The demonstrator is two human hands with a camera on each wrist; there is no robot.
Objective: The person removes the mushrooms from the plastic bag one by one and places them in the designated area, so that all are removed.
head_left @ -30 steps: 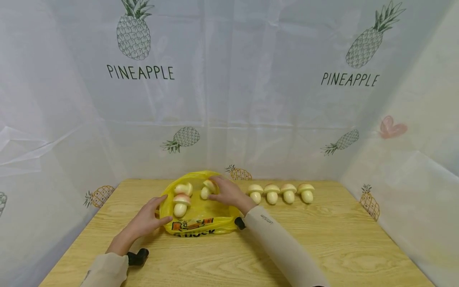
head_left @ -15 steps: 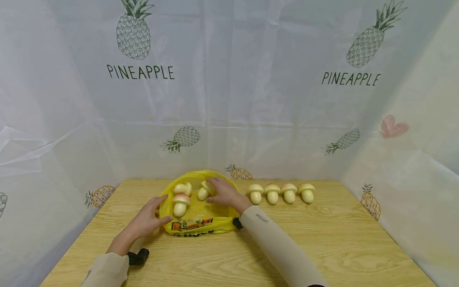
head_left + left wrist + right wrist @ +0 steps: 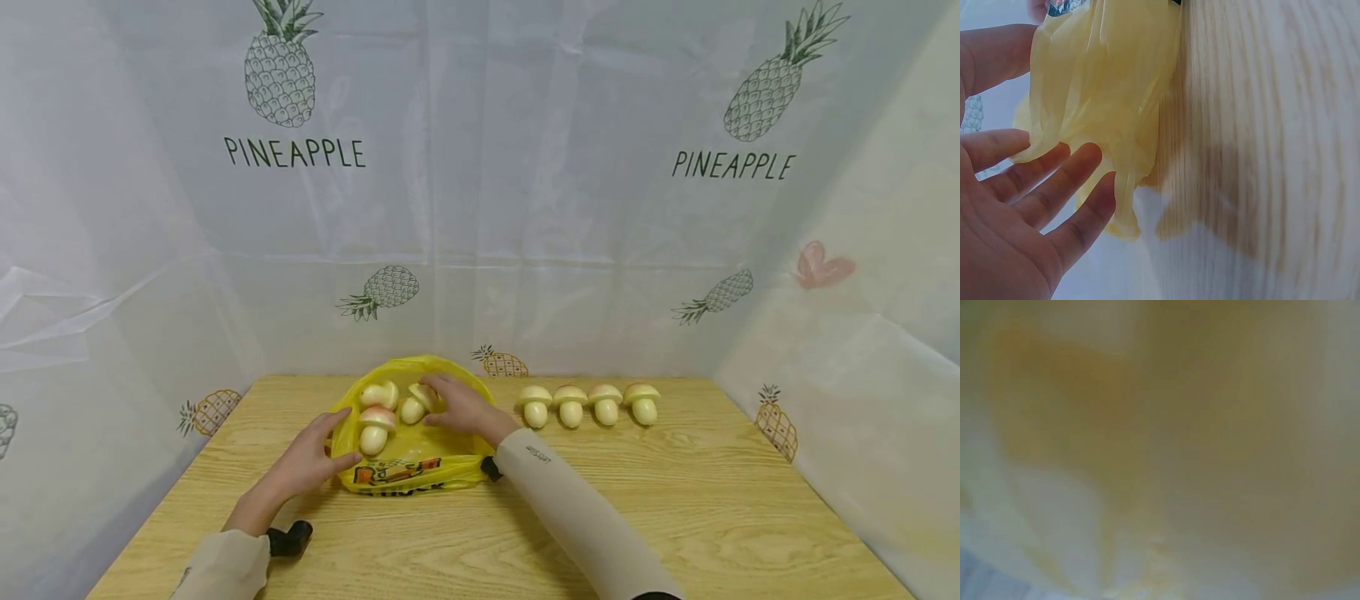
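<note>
Right grip: the right hand [image 3: 461, 408] curls its fingers round a toy mushroom [image 3: 415, 405] over the yellow bag [image 3: 420, 458].
Left grip: the left hand [image 3: 307, 460], fingers straight and spread, rests against the bag's near-left edge, likely to steady it.
Held mushroom: tilted, long axis slanting, stem toward near-left, cap under the fingers.
In the bag: two mushrooms [image 3: 375, 427].
Far right: row of four mushrooms [image 3: 588, 404] upright on the table [image 3: 712, 500].

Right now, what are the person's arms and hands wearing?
Both hands, left hand and right hand, are bare. Each arm wears a long beige sleeve; the right has small dark lettering near the cuff. A black wrist device sits at each cuff.
</note>
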